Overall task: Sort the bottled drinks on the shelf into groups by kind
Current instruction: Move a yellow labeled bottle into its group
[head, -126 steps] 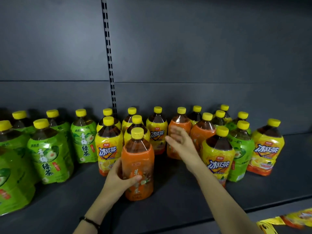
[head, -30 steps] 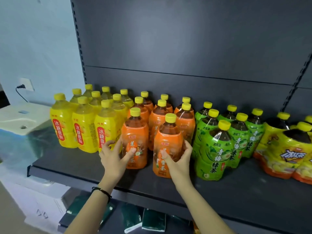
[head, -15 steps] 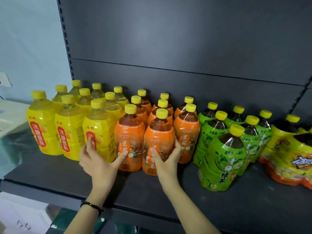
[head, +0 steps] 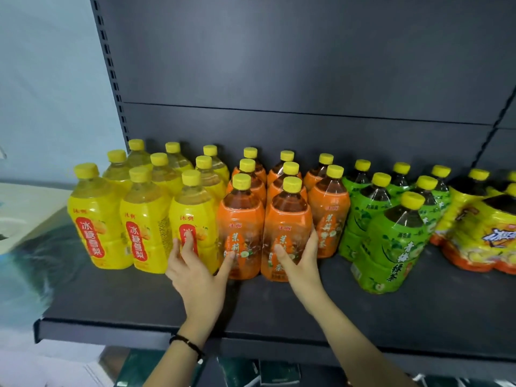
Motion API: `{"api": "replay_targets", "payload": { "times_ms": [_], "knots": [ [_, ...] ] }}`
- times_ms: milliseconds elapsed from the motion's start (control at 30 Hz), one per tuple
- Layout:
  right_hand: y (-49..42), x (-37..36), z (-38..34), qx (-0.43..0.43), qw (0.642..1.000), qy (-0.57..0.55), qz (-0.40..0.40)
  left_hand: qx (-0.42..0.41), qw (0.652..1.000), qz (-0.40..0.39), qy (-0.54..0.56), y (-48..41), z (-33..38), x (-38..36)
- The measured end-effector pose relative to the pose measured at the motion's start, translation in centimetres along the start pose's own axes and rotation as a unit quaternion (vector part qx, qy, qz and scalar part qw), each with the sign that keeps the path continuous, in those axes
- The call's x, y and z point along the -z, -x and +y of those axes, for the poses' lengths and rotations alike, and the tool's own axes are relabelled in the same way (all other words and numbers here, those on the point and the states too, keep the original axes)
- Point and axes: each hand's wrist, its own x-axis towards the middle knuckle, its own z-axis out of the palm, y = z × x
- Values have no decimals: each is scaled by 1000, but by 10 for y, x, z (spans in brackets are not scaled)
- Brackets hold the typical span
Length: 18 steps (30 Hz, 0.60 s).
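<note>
Bottles with yellow caps stand grouped on a dark shelf (head: 139,305): several yellow bottles (head: 96,219) at left, several orange bottles (head: 329,213) in the middle, several green bottles (head: 391,247) to the right, and yellow-and-orange iced-tea bottles (head: 485,238) at far right. My right hand (head: 300,261) grips the lower part of the front right orange bottle (head: 287,216). My left hand (head: 195,269) lies with straight fingers against the front yellow bottle (head: 192,216), its thumb touching the front left orange bottle (head: 240,216).
The shelf's dark back panel (head: 307,79) rises behind the bottles, with a slotted upright (head: 111,79) at its left end. A pale wall (head: 50,79) and a white object (head: 28,208) lie left of the shelf. Dark packets (head: 279,372) sit below.
The two front orange bottles now stand close together against the yellow group. My left hand slid left off the orange bottle onto the yellow one. My right hand stays on its orange bottle.
</note>
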Motion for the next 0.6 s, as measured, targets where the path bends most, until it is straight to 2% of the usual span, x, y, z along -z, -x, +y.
{"api": "replay_targets", "payload": {
  "times_ms": [133, 267, 367, 500, 600],
  "knots": [
    [5, 6, -7, -10, 1000, 17, 16, -7, 997, -38, 64, 0, -12, 17],
    [17, 16, -14, -57, 996, 51, 47, 15, 993, -69, 99, -4, -21, 35],
    [29, 39, -16, -55, 992, 90, 71, 2, 986, -138, 89, 7, -11, 38],
    [47, 83, -16, -49, 990, 120, 50, -55, 969, -232, 58, 36, 19, 28],
    [60, 128, -16, -78, 986, 147, -3, -96, 954, -280, 47, 57, 49, 10]
  ]
}}
